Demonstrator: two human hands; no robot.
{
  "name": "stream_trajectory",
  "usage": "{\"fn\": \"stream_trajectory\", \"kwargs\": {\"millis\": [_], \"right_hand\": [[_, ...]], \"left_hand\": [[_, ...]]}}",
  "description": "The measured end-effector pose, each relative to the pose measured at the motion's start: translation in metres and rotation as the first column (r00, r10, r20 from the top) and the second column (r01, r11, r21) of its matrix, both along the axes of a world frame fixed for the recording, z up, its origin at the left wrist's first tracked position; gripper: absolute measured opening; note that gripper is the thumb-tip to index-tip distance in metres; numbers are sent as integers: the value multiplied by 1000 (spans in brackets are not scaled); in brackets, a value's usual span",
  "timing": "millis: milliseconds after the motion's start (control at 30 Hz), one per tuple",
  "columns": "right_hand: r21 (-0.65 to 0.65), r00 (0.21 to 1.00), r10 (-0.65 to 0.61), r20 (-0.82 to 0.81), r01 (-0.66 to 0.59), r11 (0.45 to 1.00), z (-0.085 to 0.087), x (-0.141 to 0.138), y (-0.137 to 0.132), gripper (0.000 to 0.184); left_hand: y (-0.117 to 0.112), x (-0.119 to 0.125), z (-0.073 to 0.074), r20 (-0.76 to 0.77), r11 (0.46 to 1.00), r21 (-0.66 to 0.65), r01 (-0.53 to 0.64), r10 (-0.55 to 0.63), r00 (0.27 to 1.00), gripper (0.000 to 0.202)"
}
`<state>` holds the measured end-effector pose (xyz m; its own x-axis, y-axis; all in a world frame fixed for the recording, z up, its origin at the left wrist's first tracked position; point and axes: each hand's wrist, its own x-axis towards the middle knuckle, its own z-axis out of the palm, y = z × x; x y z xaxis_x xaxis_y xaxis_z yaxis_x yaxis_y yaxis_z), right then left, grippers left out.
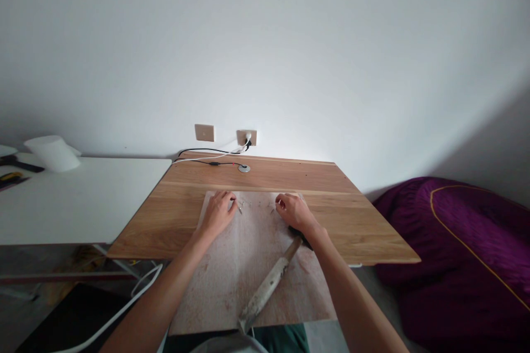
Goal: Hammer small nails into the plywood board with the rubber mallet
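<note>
A pale, stained wooden board (244,265) lies before me. Several thin nails (249,204) show near its far edge, between my hands. My left hand (221,209) rests at the board's far left, fingers curled, and a slim metal nail (239,209) pokes out at the fingertips. Over the far right is my right hand (292,209), its fingers pinched beside another small nail (272,210); what lies inside that pinch is hidden. A hammer (267,289) with a worn whitish handle lies diagonally across the board, its dark head partly covered by my right forearm.
Under the board is a wooden table (356,220) against a wall. Black and white cables run to a wall socket (247,138). At left, a white table (91,198) holds a white roll (53,153) and dark tools (20,164). A purple beanbag (451,265) sits at right.
</note>
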<state>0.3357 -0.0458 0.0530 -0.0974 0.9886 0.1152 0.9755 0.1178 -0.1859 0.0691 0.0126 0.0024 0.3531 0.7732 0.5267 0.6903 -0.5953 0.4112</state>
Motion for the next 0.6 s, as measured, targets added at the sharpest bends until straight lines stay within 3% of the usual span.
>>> {"fn": "stream_trajectory", "kwargs": {"millis": [133, 367, 600], "right_hand": [[-26, 998, -20, 59, 22, 999, 4, -5, -1, 27], [-81, 982, -9, 187, 25, 996, 22, -14, 1, 29], [-154, 967, -28, 252, 69, 986, 26, -48, 10, 28]], "left_hand": [[1, -1, -3, 17, 998, -36, -58, 59, 998, 16], [8, -7, -3, 9, 988, -150, -37, 38, 999, 25], [10, -31, 18, -281, 991, -61, 119, -132, 950, 29]]}}
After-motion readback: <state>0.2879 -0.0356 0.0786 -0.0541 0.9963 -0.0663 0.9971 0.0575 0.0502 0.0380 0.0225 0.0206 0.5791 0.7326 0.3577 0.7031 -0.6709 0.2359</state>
